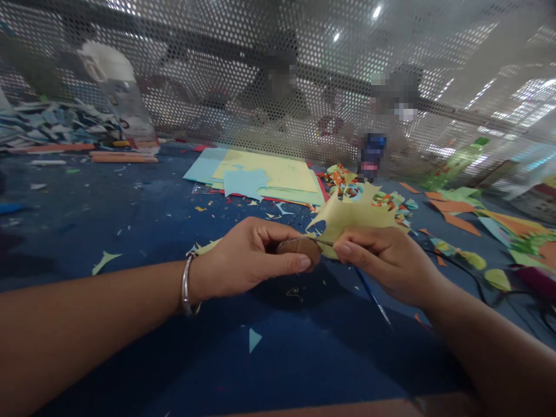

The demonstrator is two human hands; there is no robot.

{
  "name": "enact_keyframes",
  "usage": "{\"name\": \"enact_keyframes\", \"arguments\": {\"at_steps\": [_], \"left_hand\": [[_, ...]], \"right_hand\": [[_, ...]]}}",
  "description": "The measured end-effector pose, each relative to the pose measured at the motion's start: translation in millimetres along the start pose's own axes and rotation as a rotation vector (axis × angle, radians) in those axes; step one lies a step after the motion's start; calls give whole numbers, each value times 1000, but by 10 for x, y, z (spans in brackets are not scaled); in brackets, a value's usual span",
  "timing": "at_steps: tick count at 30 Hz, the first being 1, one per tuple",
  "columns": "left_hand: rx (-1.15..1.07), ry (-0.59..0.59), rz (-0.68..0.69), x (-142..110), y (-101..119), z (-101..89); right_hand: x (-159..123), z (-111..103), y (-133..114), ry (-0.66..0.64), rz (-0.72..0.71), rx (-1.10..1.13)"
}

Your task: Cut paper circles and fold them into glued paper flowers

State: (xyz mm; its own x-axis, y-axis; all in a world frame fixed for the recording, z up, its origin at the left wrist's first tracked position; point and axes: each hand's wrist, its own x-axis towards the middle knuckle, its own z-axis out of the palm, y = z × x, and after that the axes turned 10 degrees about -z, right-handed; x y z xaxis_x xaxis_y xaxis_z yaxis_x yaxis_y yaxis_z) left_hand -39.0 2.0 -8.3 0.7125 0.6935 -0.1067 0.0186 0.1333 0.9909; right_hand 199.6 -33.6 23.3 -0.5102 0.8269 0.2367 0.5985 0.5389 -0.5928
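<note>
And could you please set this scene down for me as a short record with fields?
Left hand: holds a brown disc between thumb and fingers
Right hand: pinches a thin dark strand by the disc's edge; material unclear
Left wrist: silver bracelet
Beyond the hands: cut yellow sheet, stack of coloured paper
Nearer the wearer: light blue triangle
Bottles: clear with white lid, far left; green, right
Surface: dark blue tabletop, paper scraps scattered
Backdrop: perforated screen

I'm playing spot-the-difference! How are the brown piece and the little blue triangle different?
The brown piece has a rounded edge; the blue triangle has corners. The brown piece is in the left hand; the blue triangle lies on the table. Both are smaller than the hand.
</note>
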Motion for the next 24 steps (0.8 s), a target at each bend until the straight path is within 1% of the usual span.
{"name": "enact_keyframes", "arguments": {"at_steps": [5,14,24], "left_hand": [[11,-22,-13,7,-3,-11],[35,-28,-31,10,4,-28],[15,-45,-21,20,-14,-26]], "right_hand": [[17,8,-18,1,-20,3],[6,7,-20,-20,6,0],[12,25,-23,-21,-10,7]]}}
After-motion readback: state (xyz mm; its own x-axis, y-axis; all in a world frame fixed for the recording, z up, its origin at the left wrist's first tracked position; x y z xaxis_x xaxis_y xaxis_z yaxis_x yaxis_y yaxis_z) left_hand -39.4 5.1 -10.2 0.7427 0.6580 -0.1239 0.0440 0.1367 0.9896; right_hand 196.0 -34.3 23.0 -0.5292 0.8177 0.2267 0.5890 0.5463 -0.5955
